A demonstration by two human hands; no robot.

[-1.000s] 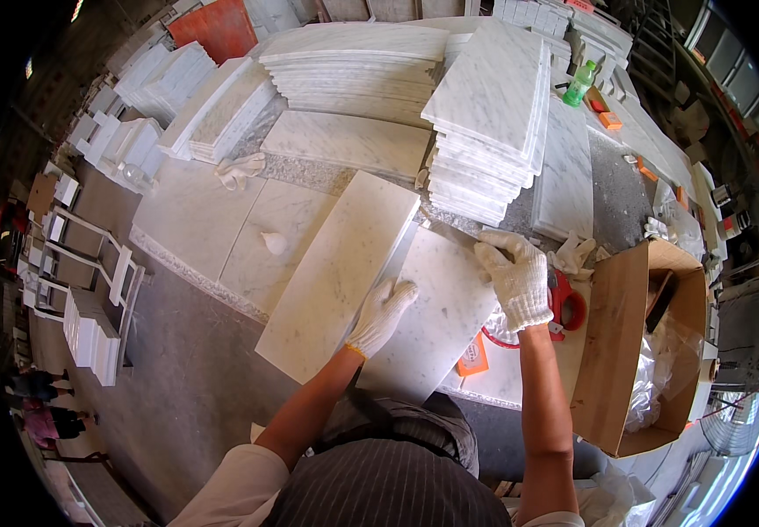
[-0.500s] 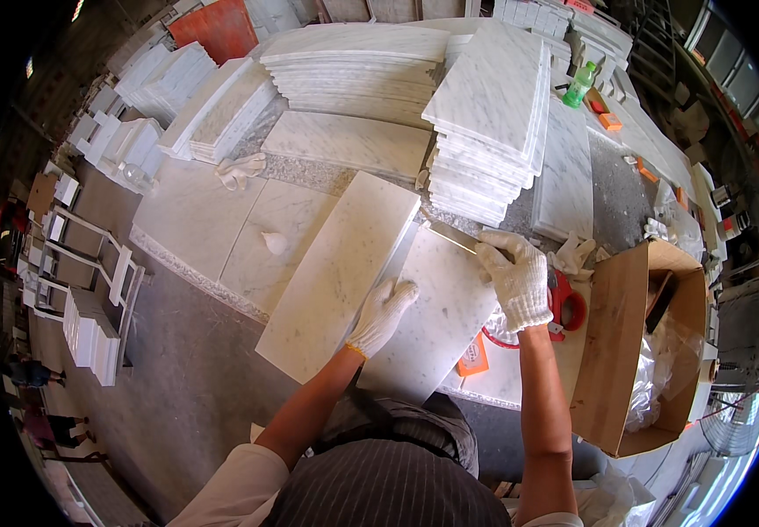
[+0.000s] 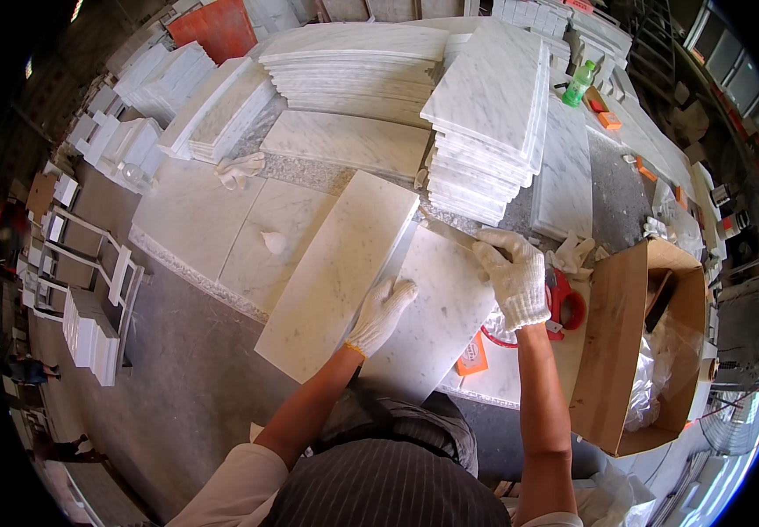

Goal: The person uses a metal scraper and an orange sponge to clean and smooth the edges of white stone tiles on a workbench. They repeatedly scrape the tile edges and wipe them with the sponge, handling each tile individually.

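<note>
My left hand (image 3: pixel 383 314), in a white knit glove, lies with fingers extended on the left side of a pale grey-veined marble slab (image 3: pixel 436 303). My right hand (image 3: pixel 516 277), gloved the same way, is closed at the slab's far right corner. Its thumb and fingers pinch a thin flat strip (image 3: pixel 452 233) that runs left along the slab's far edge; what kind of tool it is, I cannot make out. A second marble slab (image 3: pixel 340 272) lies tilted beside my left hand, its edge next to the first one.
Stacked marble slabs (image 3: pixel 485 114) stand beyond my hands. At right are an open cardboard box (image 3: pixel 612 351), a red tape roll (image 3: pixel 565 306) and an orange small box (image 3: pixel 473 356). A green bottle (image 3: pixel 579 83) stands farther back. Loose gloves (image 3: pixel 239 170) lie at left.
The strip in my right hand has tilted and lost its bright glint. My right hand has shifted very slightly left; my left hand stays put. A person at far left has moved.
</note>
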